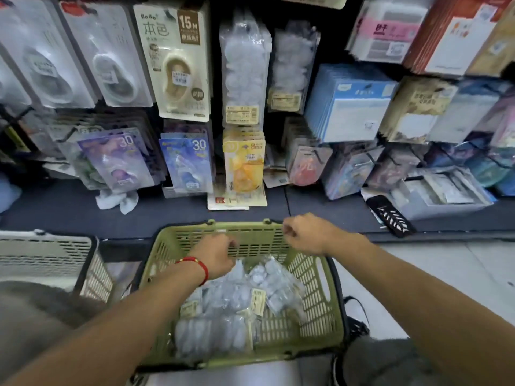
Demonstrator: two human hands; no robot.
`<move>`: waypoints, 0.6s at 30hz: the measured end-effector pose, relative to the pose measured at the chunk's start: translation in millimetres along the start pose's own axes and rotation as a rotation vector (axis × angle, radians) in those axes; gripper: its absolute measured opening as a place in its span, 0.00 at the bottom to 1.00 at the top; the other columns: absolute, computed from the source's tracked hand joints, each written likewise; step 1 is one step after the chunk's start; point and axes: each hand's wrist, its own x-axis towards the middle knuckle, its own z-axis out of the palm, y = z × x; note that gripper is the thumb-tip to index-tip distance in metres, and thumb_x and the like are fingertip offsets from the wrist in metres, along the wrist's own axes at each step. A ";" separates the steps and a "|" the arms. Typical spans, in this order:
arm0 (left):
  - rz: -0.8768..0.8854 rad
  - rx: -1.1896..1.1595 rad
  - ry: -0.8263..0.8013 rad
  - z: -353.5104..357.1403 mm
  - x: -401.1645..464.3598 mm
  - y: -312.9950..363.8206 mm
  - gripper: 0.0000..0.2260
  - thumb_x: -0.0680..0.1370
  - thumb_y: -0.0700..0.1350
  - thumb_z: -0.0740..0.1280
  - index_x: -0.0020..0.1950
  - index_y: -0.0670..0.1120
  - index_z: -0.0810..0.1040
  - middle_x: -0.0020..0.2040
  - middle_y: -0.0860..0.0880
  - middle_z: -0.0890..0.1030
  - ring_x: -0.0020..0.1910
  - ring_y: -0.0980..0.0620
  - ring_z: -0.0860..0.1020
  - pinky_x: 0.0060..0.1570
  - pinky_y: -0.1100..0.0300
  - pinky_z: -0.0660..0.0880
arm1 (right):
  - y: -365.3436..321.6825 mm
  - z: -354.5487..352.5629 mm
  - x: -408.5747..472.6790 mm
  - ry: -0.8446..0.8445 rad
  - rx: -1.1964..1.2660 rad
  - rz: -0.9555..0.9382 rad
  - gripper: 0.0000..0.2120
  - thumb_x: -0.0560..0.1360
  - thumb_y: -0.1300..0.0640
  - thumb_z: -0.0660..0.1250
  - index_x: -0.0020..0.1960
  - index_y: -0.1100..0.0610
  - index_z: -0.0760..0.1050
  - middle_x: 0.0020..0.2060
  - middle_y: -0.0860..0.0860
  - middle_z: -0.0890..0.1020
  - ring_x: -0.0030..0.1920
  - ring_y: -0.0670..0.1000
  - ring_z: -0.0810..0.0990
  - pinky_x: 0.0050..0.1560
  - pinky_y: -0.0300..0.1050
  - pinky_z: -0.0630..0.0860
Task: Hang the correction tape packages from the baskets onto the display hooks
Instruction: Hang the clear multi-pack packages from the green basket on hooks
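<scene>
head view: person leans over green basket (317,277) at 6 o'clock.
packages: clear correction tape packages (237,305) piled in the basket, none lifted yet.
left hand (216,256): fingers curled down into the pile's 12 o'clock end; whether it holds one, cannot tell.
right hand (303,235): loosely curled at the far rim, around 1 o'clock, holding nothing visible.
target: matching clear packs on hooks (243,76) at 12 o'clock.
tip: likely best to pinch one pack by its header, keeping the hang hole free.
</scene>
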 end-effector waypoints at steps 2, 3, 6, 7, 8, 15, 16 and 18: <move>-0.091 0.005 -0.108 42.8 -6.0 -23.4 0.18 0.80 0.45 0.69 0.70 0.50 0.78 0.68 0.46 0.80 0.67 0.46 0.78 0.65 0.56 0.75 | 10.3 51.5 5.7 -0.099 -0.017 0.043 0.13 0.82 0.54 0.62 0.64 0.56 0.77 0.61 0.58 0.83 0.62 0.61 0.80 0.60 0.51 0.78; -0.127 0.011 -0.177 63.0 -9.9 -34.9 0.20 0.79 0.46 0.70 0.71 0.51 0.76 0.69 0.46 0.79 0.67 0.46 0.78 0.65 0.56 0.75 | 15.9 77.1 9.2 -0.135 -0.002 0.077 0.15 0.82 0.54 0.62 0.66 0.57 0.76 0.63 0.59 0.81 0.64 0.62 0.79 0.62 0.52 0.77; -0.184 0.003 -0.369 110.7 -21.0 -60.3 0.24 0.77 0.46 0.71 0.74 0.54 0.73 0.72 0.47 0.76 0.66 0.47 0.78 0.61 0.61 0.75 | 32.4 145.7 17.5 -0.195 0.084 0.146 0.23 0.83 0.55 0.63 0.76 0.60 0.67 0.73 0.61 0.74 0.71 0.62 0.75 0.68 0.53 0.74; -0.187 -0.011 -0.409 121.7 -22.8 -65.0 0.26 0.77 0.46 0.72 0.74 0.55 0.72 0.73 0.48 0.75 0.66 0.47 0.78 0.59 0.61 0.75 | 36.7 163.3 20.1 -0.191 0.108 0.156 0.26 0.83 0.57 0.64 0.79 0.60 0.64 0.77 0.60 0.69 0.74 0.62 0.72 0.70 0.52 0.72; -0.189 -0.032 -0.434 130.5 -23.4 -67.8 0.27 0.76 0.45 0.73 0.75 0.55 0.72 0.74 0.48 0.73 0.66 0.46 0.77 0.59 0.61 0.75 | 39.7 177.9 22.2 -0.178 0.124 0.159 0.29 0.82 0.59 0.64 0.81 0.60 0.60 0.80 0.60 0.64 0.76 0.61 0.69 0.73 0.51 0.70; -0.310 -0.273 -0.327 153.7 -8.6 -63.5 0.14 0.76 0.41 0.73 0.57 0.57 0.79 0.64 0.50 0.80 0.57 0.45 0.83 0.56 0.52 0.82 | 30.3 226.4 57.7 0.003 0.143 0.250 0.41 0.79 0.70 0.65 0.84 0.62 0.45 0.77 0.64 0.66 0.74 0.61 0.68 0.74 0.51 0.68; -0.323 -0.268 -0.311 154.2 -5.9 -62.3 0.12 0.75 0.41 0.73 0.53 0.57 0.79 0.62 0.50 0.81 0.57 0.46 0.82 0.57 0.52 0.82 | 26.9 231.0 61.2 -0.009 0.140 0.245 0.42 0.78 0.71 0.66 0.84 0.63 0.46 0.78 0.64 0.64 0.76 0.61 0.68 0.76 0.51 0.67; -0.340 -0.246 -0.289 153.6 -1.5 -60.6 0.10 0.76 0.41 0.72 0.49 0.57 0.79 0.61 0.51 0.82 0.60 0.49 0.81 0.62 0.53 0.79 | 25.2 235.1 62.7 -0.036 0.203 0.267 0.40 0.76 0.70 0.69 0.83 0.61 0.53 0.77 0.62 0.66 0.75 0.60 0.69 0.76 0.51 0.67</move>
